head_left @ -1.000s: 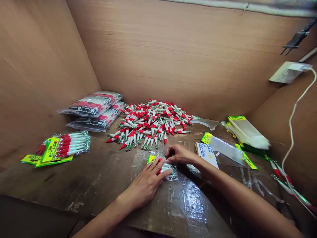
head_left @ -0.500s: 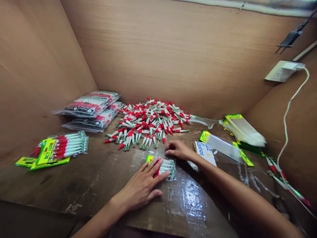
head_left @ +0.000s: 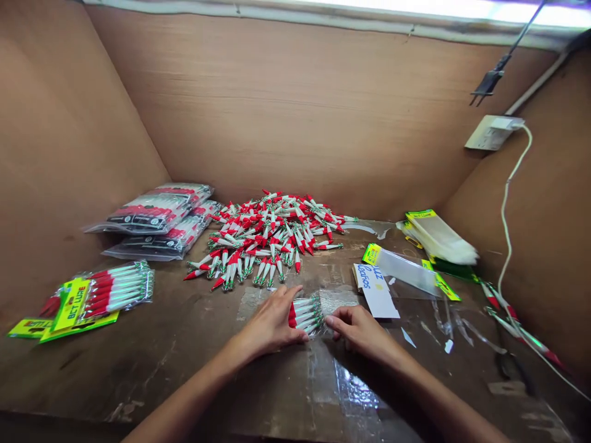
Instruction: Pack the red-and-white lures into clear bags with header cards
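Lure packet point(head_left: 305, 315), seen in the head view, lies flat on the worktop point(head_left: 194, 381). Left hand point(head_left: 272, 321), half-open, straddles its red end. Right hand point(head_left: 359, 329) curls nearly closed at the hooked end; whether it pinches anything, I cannot tell. Best pressed lightly, lures parallel, so 0 hooks snag.

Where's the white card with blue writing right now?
In the head view, the white card lies on the table, right of centre, between the right hand and some clear bags with yellow labels.
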`<state>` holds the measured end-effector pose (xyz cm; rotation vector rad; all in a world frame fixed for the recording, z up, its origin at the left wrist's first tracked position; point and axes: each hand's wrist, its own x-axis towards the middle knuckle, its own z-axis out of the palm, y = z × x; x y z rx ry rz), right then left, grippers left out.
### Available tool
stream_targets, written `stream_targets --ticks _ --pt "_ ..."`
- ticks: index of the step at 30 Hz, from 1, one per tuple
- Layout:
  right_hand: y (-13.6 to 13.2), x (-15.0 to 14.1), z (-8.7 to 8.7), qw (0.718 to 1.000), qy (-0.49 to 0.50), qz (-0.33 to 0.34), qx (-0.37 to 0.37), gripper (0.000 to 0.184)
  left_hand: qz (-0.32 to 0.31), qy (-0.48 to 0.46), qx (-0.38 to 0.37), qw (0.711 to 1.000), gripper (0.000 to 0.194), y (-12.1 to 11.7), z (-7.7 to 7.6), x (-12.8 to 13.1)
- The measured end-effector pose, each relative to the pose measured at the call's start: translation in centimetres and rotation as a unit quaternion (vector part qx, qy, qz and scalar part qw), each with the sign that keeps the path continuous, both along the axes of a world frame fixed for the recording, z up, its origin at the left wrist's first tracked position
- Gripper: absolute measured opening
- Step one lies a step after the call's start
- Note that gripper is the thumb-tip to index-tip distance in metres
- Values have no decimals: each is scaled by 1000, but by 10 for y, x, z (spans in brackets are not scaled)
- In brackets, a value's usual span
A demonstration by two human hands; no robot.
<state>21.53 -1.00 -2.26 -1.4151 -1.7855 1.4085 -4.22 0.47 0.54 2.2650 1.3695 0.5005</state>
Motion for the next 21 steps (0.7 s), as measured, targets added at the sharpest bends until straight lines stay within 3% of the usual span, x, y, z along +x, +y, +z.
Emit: stream_targets --ticks 3,6,9,12,16,19,21 --pt "2 -4 -6 997 69 -30 -31 45 28 -63 -15 997 73 -1 -4 12" --pt "4 -3 -6 994 80 -72 12 48 62 -173 -60 981 46 -1 -6 24" --pt "6 -2 -1 989 118 -76 55 51 61 -299 -156 939 41 0 -7 32" --pt "8 0 5 980 196 -9 -13 48 37 -338 -187 922 47 1 -4 37" --pt "11 1 5 976 216 -42 -4 47 76 -309 -85 944 54 3 8 41" --pt "12 0 3 978 202 -50 6 46 99 -279 9 955 35 8 18 43" --pt "11 -1 2 979 199 -39 9 45 85 -292 -5 953 26 14 22 46"
